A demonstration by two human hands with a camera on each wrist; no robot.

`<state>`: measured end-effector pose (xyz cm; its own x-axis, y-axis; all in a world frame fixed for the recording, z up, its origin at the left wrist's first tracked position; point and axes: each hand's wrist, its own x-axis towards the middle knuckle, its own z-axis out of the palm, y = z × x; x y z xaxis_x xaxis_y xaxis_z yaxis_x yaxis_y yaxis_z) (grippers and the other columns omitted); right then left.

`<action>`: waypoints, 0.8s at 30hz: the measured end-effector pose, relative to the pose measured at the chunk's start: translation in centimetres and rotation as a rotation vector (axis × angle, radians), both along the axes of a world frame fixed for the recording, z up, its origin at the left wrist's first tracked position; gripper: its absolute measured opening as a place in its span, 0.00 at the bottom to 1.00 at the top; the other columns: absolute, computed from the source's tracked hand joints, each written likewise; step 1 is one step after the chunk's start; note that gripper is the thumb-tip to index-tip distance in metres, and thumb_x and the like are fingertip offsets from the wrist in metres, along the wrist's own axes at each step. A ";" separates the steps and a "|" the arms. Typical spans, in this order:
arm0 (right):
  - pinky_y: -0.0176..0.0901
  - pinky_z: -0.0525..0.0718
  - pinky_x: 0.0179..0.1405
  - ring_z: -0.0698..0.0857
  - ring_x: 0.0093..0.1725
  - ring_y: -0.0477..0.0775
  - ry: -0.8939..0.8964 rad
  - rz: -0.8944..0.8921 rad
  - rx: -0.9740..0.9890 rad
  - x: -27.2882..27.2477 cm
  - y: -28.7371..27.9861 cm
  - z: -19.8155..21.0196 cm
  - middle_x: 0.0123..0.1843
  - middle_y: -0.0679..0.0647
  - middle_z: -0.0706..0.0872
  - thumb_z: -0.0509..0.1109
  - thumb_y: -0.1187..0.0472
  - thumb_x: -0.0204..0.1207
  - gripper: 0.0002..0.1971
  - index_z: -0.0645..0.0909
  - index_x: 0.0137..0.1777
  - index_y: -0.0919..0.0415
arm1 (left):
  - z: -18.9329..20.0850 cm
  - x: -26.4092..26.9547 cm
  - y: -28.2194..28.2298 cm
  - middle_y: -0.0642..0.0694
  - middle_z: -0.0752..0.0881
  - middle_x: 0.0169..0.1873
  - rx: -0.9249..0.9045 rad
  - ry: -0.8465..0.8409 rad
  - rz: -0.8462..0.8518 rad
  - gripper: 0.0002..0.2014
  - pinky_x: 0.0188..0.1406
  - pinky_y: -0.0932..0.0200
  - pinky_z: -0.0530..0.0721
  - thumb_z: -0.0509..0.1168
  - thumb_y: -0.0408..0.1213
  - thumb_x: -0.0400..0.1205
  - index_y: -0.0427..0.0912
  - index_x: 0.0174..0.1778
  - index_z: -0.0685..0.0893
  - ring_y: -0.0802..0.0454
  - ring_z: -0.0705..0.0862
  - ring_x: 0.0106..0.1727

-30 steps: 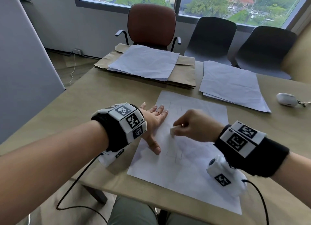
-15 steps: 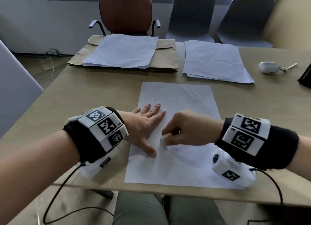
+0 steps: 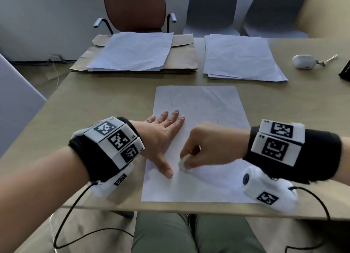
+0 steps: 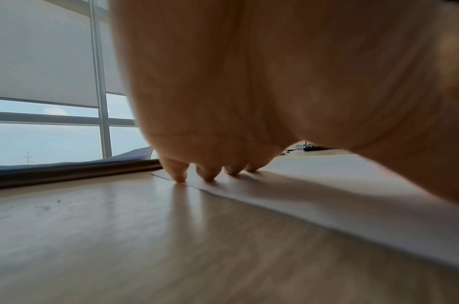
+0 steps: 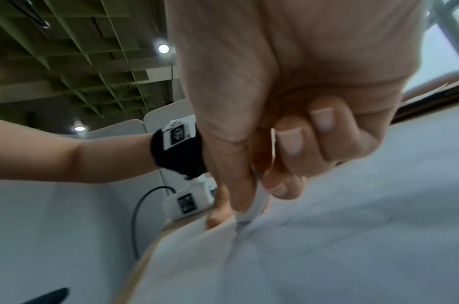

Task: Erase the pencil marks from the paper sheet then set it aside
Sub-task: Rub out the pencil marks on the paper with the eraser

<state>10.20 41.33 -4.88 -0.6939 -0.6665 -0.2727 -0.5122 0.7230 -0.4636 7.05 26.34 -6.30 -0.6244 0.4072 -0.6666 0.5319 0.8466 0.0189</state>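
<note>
A white paper sheet (image 3: 200, 109) with faint pencil lines lies lengthwise on the beige table (image 3: 106, 109) in front of me. My left hand (image 3: 162, 137) lies flat on the sheet's left edge, fingers straight and spread, thumb pointing toward me. In the left wrist view its fingertips (image 4: 179, 176) press down at the paper's edge (image 4: 327, 205). My right hand (image 3: 200, 148) pinches a small white eraser (image 3: 182, 162) and holds its tip on the sheet just right of the left thumb. The right wrist view shows the eraser (image 5: 257, 203) between thumb and fingers, touching the paper (image 5: 353, 246).
At the back left a stack of white sheets (image 3: 132, 50) rests on a brown envelope (image 3: 181, 61). Another paper stack (image 3: 240, 57) lies at the back right. A white earbud case (image 3: 303, 61) and a dark object (image 3: 345, 71) sit at the far right. Chairs stand beyond the table.
My head has tilted down, so the table fills the view. The right hand with the eraser has slid toward me along the sheet, close to the left thumb. The left hand stays flat on the paper.
</note>
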 end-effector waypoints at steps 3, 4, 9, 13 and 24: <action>0.30 0.66 0.22 0.73 0.24 0.50 0.177 -0.189 0.009 -1.9 0.5 -0.1 0.16 0.50 0.70 0.69 0.56 0.70 0.09 0.87 0.34 0.58 | 0.0 0.0 0.0 0.44 0.24 0.78 0.009 0.001 0.003 0.68 0.80 0.46 0.34 0.73 0.64 0.64 0.44 0.78 0.24 0.45 0.27 0.80; 0.35 0.68 0.25 0.71 0.25 0.52 0.210 -0.217 0.009 -2.1 0.5 -0.1 0.18 0.51 0.69 0.68 0.57 0.70 0.10 0.85 0.31 0.59 | 0.0 0.0 0.0 0.44 0.24 0.79 0.011 0.001 0.004 0.68 0.80 0.46 0.34 0.73 0.64 0.64 0.44 0.78 0.24 0.45 0.27 0.80; 0.34 0.65 0.28 0.70 0.28 0.55 0.099 0.019 -0.022 0.5 0.1 -0.1 0.21 0.52 0.70 0.67 0.58 0.73 0.10 0.85 0.34 0.61 | -0.2 -0.1 -0.1 0.44 0.24 0.79 0.016 0.004 0.004 0.69 0.80 0.46 0.35 0.73 0.63 0.63 0.44 0.78 0.24 0.46 0.27 0.80; 0.30 0.69 0.28 0.74 0.27 0.46 0.095 -0.037 -0.008 -0.3 0.6 0.0 0.20 0.47 0.73 0.68 0.55 0.72 0.09 0.89 0.41 0.56 | -0.2 -0.1 -0.1 0.45 0.24 0.79 0.013 0.005 0.005 0.69 0.81 0.46 0.34 0.73 0.63 0.63 0.45 0.78 0.24 0.46 0.27 0.80; 0.25 0.71 0.29 0.74 0.25 0.40 0.047 -0.006 -0.033 -0.5 0.6 0.0 0.19 0.47 0.73 0.69 0.55 0.72 0.08 0.89 0.42 0.56 | -0.3 -0.2 -0.2 0.46 0.24 0.78 0.033 -0.002 0.001 0.69 0.80 0.48 0.33 0.74 0.62 0.63 0.46 0.78 0.24 0.48 0.26 0.80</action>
<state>9.67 41.94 -4.89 -0.7097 -0.6701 -0.2176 -0.5293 0.7109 -0.4631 6.87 26.10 -6.60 -0.6239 0.4281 -0.6539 0.5306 0.8463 0.0478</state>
